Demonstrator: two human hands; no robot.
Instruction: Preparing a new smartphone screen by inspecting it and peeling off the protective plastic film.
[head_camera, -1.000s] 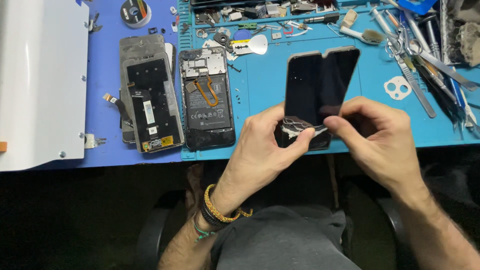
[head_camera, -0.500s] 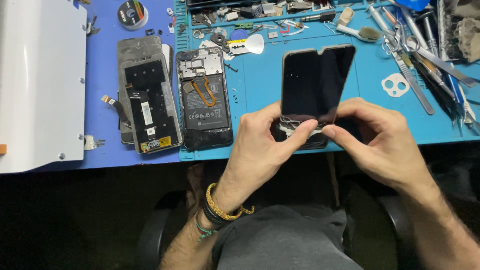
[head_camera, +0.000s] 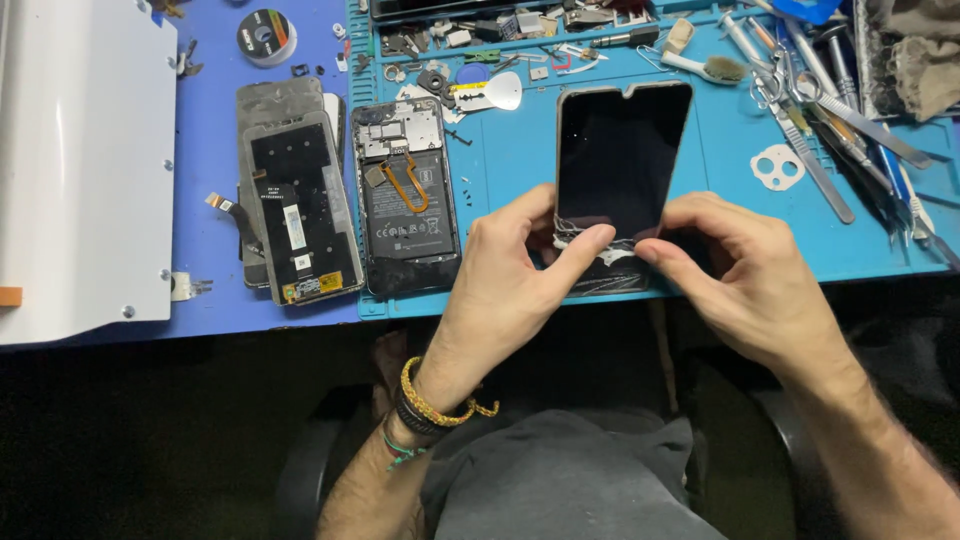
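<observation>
Pinching w/ both grips at bottom edge of phone screen (head_camera: 622, 160): left hand (head_camera: 520, 270) w/ thumb and forefinger pressed together on frayed, whitish strip of adhesive/film (head_camera: 590, 245) at lower edge; right hand (head_camera: 745, 275) w/ fingertips closed on same edge from opp. side, just beside left's. Both grips shut on screen's near end, nothing spread.

Screen: dark glass panel, notch at far end, held tilted up off blue mat (head_camera: 500, 150) over near edge of table (head_camera: 200, 320). Long axis running away from body, near-far, leaning slightly right at top. Whole length of panel lying beyond grips, i.e. forward/up from fingers; hands only at near short edge. Left and right about equally close, meeting at mid-bottom; left forefinger reaching furthest across the edge.

Elsewhere: opened phone body (head_camera: 405, 190) w/ battery and orange flex, lying flat to left of left hand, apart from it. Further left, back panel (head_camera: 300, 210) on purple-blue mat. Tweezers and picks (head_camera: 820, 130) in a row at right, well apart from right hand. White pick (head_camera: 495, 92) beyond screen's left side. Tape roll (head_camera: 267, 35) far left top. White housing (head_camera: 70, 170) at left margin.
</observation>
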